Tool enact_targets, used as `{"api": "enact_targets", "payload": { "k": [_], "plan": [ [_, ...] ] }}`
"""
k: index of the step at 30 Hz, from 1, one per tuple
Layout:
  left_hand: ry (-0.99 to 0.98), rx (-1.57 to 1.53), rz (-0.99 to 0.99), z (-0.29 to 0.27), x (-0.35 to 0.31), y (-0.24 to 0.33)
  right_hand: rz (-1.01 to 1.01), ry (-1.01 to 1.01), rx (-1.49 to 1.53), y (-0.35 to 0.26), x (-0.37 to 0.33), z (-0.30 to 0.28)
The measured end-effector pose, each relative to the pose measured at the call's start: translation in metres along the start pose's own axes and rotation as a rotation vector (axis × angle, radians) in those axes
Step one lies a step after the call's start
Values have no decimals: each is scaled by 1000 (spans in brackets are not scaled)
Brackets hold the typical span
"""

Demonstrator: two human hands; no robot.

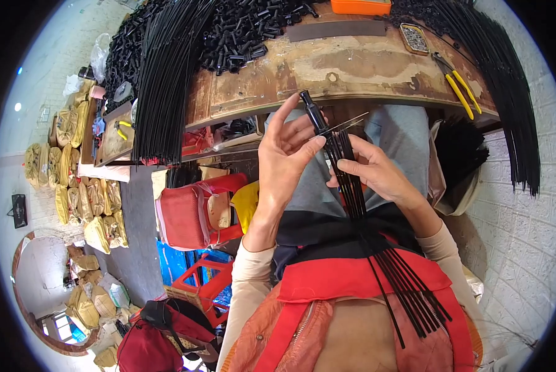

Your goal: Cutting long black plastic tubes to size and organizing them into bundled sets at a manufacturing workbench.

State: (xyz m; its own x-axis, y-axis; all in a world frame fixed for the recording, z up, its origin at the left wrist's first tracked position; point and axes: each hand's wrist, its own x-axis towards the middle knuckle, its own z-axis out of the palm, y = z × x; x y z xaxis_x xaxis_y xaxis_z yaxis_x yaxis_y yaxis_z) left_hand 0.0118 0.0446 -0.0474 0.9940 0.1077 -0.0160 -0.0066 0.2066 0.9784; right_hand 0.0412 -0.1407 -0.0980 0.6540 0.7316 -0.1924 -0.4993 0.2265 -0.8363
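In front of my lap, my left hand point(282, 155) has its thumb at the collar of a black plastic tube point(314, 114), with its index finger raised and the other fingers bent behind. The tube is tilted, narrow end up. Below it, my right hand point(374, 170) closes around a bundle of thin black rods point(351, 189) that look like umbrella ribs; their top ends meet the tube's collar. The rods hang down over my red and black apron point(327, 279). Fine metal wire point(354, 121) sticks out to the right from the collar.
The wooden bench point(247, 93) carries a heap of black plastic tubes point(241, 31), rod bundles at left point(166, 80) and right point(507, 93), yellow-handled pliers point(457, 85), a small tray of metal bits point(414, 39) and an orange box point(360, 7). A red stool point(185, 217) stands left.
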Motion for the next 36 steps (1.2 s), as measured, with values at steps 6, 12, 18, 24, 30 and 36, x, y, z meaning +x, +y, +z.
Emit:
{"api": "enact_targets", "payload": {
  "k": [6,12,18,24,30,36],
  "plan": [
    [19,16,-13,-4,1,0,-21,-11,24,2,2,-2],
    [6,-66,-33,-6,3,0,-9,-32,12,1,4,-3],
    [-40,7,-106,-16,7,10,-8,-65,-18,0,3,0],
    [27,51,-9,-10,3,1,-2,-56,-18,-1,3,-1],
    [-50,-188,-102,-19,9,-4,15,-103,-40,-7,2,-2],
    [-251,-363,-170,-27,18,-14,22,-179,49,0,4,-9]
  ]
}}
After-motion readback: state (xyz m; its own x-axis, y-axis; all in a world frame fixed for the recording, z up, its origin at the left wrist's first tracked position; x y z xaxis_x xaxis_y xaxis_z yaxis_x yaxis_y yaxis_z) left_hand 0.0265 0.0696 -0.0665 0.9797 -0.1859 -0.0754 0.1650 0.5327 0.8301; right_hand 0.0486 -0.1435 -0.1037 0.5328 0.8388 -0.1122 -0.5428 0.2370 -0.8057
